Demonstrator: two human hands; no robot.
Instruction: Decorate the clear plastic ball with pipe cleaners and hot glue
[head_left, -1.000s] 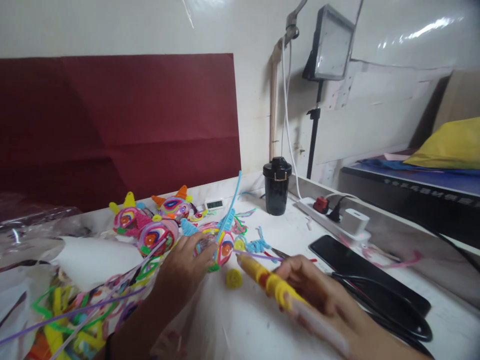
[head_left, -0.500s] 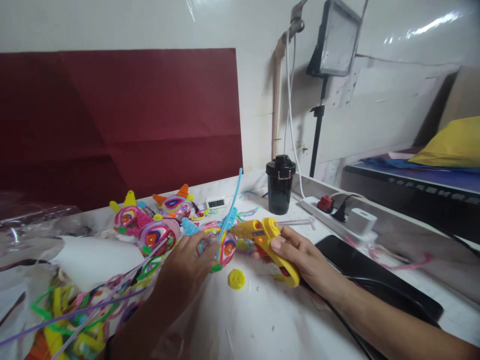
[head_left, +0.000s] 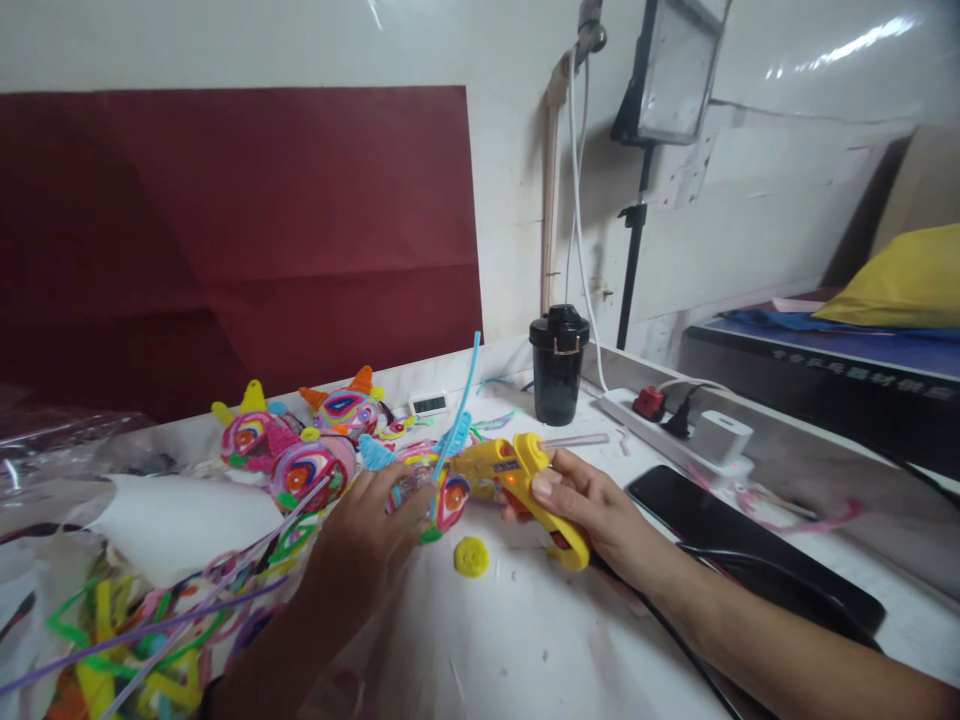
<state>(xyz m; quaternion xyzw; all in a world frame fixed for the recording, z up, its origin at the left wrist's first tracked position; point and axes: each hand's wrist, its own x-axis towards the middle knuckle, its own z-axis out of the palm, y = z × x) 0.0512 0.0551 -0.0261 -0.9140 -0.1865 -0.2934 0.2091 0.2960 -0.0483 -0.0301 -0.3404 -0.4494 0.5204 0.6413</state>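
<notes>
My right hand (head_left: 589, 500) is wrapped round the handle of a yellow hot glue gun (head_left: 501, 462), its small light glowing orange. A clear glue stick (head_left: 576, 440) pokes out of its back end. The nozzle points left at a colourful pipe-cleaner animal head (head_left: 453, 498) with blue ears; whether it touches cannot be made out. My left hand (head_left: 373, 530) holds that head from the left, fingers curled over it. A light-blue pipe cleaner (head_left: 471, 370) sticks up from the head. Just in front lies a yellow coiled disc (head_left: 471, 557) on the white table (head_left: 517, 640).
Several similar heads (head_left: 311, 470) stand behind my left hand. Loose pipe cleaners (head_left: 150, 640) pile up at the left. A black cup (head_left: 559, 370), a power strip (head_left: 675, 440) and a black phone (head_left: 750, 545) lie to the right. The gun's cord (head_left: 667, 625) runs beneath my right forearm.
The glue gun has shifted slightly left, its nozzle now overlapping the head more. My left hand keeps its hold on the head. The view has moved a little.
</notes>
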